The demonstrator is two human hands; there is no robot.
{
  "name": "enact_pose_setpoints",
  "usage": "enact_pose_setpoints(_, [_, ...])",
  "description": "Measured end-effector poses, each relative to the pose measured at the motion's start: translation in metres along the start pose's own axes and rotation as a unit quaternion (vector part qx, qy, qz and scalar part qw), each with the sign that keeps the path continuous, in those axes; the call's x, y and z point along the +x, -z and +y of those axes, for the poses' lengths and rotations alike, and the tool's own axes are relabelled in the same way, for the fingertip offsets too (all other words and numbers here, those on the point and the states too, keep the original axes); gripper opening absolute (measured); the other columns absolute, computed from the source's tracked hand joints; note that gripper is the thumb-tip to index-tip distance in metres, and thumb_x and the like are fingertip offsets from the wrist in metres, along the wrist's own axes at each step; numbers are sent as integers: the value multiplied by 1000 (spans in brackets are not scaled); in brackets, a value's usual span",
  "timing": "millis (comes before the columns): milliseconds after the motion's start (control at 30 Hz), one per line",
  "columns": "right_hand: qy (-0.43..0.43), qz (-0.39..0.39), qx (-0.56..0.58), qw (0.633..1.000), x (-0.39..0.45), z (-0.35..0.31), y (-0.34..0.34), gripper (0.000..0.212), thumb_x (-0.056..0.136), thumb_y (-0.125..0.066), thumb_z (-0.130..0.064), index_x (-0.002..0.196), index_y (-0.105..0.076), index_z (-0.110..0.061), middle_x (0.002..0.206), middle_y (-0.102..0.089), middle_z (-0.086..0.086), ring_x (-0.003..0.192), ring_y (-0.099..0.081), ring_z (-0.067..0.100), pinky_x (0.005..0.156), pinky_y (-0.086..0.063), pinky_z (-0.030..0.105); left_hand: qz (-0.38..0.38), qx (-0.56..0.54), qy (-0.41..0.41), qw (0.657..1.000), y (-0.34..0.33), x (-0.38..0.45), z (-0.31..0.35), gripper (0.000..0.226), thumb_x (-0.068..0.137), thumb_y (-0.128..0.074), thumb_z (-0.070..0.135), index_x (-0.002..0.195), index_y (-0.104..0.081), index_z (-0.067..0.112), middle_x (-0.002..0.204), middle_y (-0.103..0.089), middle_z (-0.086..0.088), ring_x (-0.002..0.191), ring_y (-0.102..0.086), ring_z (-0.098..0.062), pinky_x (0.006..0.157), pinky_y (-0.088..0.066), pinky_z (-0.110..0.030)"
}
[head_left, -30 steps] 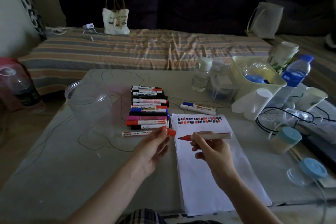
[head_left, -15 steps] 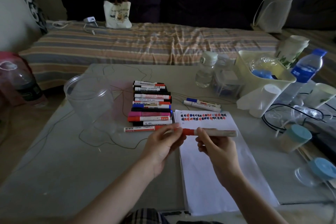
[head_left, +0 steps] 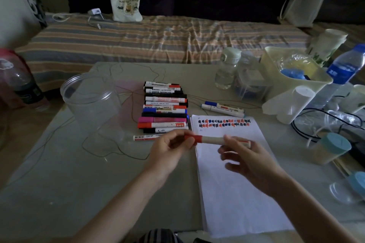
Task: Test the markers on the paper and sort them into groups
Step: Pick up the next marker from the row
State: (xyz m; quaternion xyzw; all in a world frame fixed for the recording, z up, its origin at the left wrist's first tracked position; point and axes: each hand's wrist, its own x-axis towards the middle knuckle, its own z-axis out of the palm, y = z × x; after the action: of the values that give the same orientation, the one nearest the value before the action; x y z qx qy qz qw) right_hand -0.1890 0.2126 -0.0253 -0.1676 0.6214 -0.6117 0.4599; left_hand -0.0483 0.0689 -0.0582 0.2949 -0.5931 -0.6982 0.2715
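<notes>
I see both hands holding one red marker [head_left: 214, 139] level above the near-left edge of the paper [head_left: 235, 179]. The left hand [head_left: 169, 151] has its fingers [head_left: 178, 134] curled round the red cap end. The right hand [head_left: 248, 161] takes the white barrel between thumb and fingertips; its lower fingers spread loosely below, blurred. The cap sits on the marker.

The paper lies on the bench [head_left: 59, 183], with two rows of red, blue and black test marks [head_left: 224, 122] along its far edge.

A row of capped markers [head_left: 165, 111] lies side by side just left of the paper's far corner. One more red-lettered marker [head_left: 147, 137] lies alone at the near end of that row, partly hidden by the left hand. Two blue-capped markers [head_left: 223, 108] lie apart, beyond the paper.

A clear plastic jar [head_left: 89, 102] stands left of the row. A cream bin [head_left: 296, 77] and water bottles [head_left: 227, 69] stand at far right.
</notes>
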Motion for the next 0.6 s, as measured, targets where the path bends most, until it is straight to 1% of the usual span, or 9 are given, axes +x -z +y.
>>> enact_pose_setpoints(67, [10,17,-38,999,-1,-7,13,30,80,-67,-31,95,-74,-7,85,-73,10,76,-68,19,70,-56,31,1,42,-48,998,13,8,0,20,83,-69,0,93,-72,17,95,-75,-3,92,-69,-17,91,-53,-29])
enact_pose_setpoints(100, [34,26,-127,991,1,-9,17,23,83,-67,-28,94,-75,-10,84,-74,7,76,-69,17,71,-57,30,-5,70,-72,995,17,12,0,21,83,-69,-1,92,-72,18,94,-75,-2,92,-69,-15,90,-53,-29])
enact_pose_setpoints(167, [112,14,-384,916,10,-11,16,12,88,-66,-22,96,-74,-18,79,-74,-5,74,-70,8,71,-57,22,-26,127,-107,986,20,16,-1,22,83,-70,2,93,-72,21,94,-75,2,93,-69,-12,88,-53,-29])
enact_pose_setpoints(233, [157,-23,-531,832,22,-11,14,12,90,-65,-25,100,-70,-25,79,-69,-14,73,-67,4,72,-56,17,-22,195,-151,969,20,18,-3,22,82,-74,11,101,-70,20,96,-74,8,93,-68,-6,87,-55,-27])
enact_pose_setpoints(267, [167,-20,-562,810,29,-13,14,11,90,-65,-28,100,-70,-27,81,-67,-15,72,-65,6,72,-56,20,8,250,-185,950,23,18,-4,27,80,-76,16,106,-68,19,99,-72,11,93,-67,-3,85,-54,-24])
enact_pose_setpoints(333, [196,50,-581,788,43,-18,22,10,91,-66,-27,98,-71,-24,81,-66,-11,70,-60,7,66,-52,25,80,389,-254,882,35,19,-7,35,78,-78,24,110,-65,19,104,-67,12,95,-62,-2,81,-50,-21])
enact_pose_setpoints(433, [234,197,-564,767,71,-25,45,14,91,-67,-21,102,-72,-14,87,-71,3,71,-63,17,65,-53,28,102,531,-267,798,58,19,-18,41,75,-79,15,112,-62,17,108,-61,3,99,-59,-19,80,-52,-35])
enact_pose_setpoints(500, [233,235,-565,756,93,-23,55,14,90,-67,-21,102,-72,-16,93,-74,6,78,-66,24,74,-57,39,106,567,-247,779,65,18,-27,44,73,-80,9,112,-61,15,108,-60,0,98,-57,-24,81,-52,-39])
enact_pose_setpoints(600, [200,261,-590,738,120,-10,57,15,89,-69,-28,102,-71,-21,104,-69,5,94,-57,24,86,-50,46,126,582,-237,768,69,20,-39,40,75,-78,9,111,-63,15,108,-60,0,96,-57,-23,84,-48,-38])
